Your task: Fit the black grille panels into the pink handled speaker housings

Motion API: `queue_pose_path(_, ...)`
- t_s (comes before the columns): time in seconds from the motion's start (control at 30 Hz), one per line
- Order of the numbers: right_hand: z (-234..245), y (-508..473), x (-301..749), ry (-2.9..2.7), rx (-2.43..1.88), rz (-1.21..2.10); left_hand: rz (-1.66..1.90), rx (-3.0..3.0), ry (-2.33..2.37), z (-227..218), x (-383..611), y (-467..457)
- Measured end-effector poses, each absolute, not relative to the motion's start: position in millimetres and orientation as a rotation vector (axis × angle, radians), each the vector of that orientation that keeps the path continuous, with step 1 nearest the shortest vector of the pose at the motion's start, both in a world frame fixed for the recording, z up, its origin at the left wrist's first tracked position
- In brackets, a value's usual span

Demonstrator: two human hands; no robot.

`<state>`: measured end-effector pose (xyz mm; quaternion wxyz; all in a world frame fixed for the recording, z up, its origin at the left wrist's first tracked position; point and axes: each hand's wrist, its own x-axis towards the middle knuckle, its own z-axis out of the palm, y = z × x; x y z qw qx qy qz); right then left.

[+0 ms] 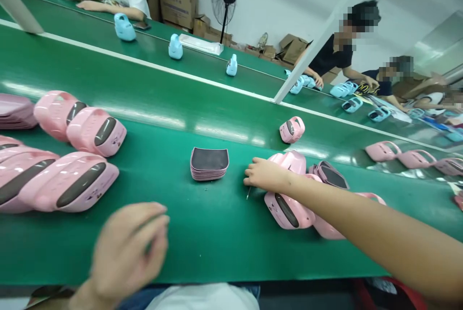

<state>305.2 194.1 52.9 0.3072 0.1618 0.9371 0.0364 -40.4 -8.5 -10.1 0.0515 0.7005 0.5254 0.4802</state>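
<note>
My right hand (258, 173) is closed beside a cluster of pink plastic housings on the right, its forearm crossing over them. A thin metal tip (248, 193) pokes down from its fingers; the rest of that tool is hidden. Partly under this arm lies a pink housing (285, 211) with a dark oval window. Blurred a little, my left hand (130, 247) hovers near the table's front edge, fingers curled, with nothing visible in them. Between the hands sits a stack of dark-topped, pink-edged panels (209, 164).
More pink housings (68, 182) stand on the left, near a stack of pink parts (16, 111). One pink housing (292, 130) rests on the conveyor belt (162, 98). A white post (325, 35) rises from the divider. Across it, several people handle blue housings (125, 27).
</note>
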Motion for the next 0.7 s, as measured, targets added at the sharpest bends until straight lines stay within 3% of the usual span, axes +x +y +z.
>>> queue_pose_path(0.13,47,202,305,2.556,0.443,0.027,1.128,2.568,0.806,8,67,11)
queue_pose_path(0.37,70,209,321,2.923,0.737,-0.284,1.081,2.673,0.668,-6,171,61)
queue_pose_path(0.53,97,195,356,3.212,1.563,-0.507,0.914,2.507,0.649,0,203,93)
queue_pose_path(0.7,107,127,405,3.018,2.450,-0.702,0.779,2.169,0.620,10,196,121)
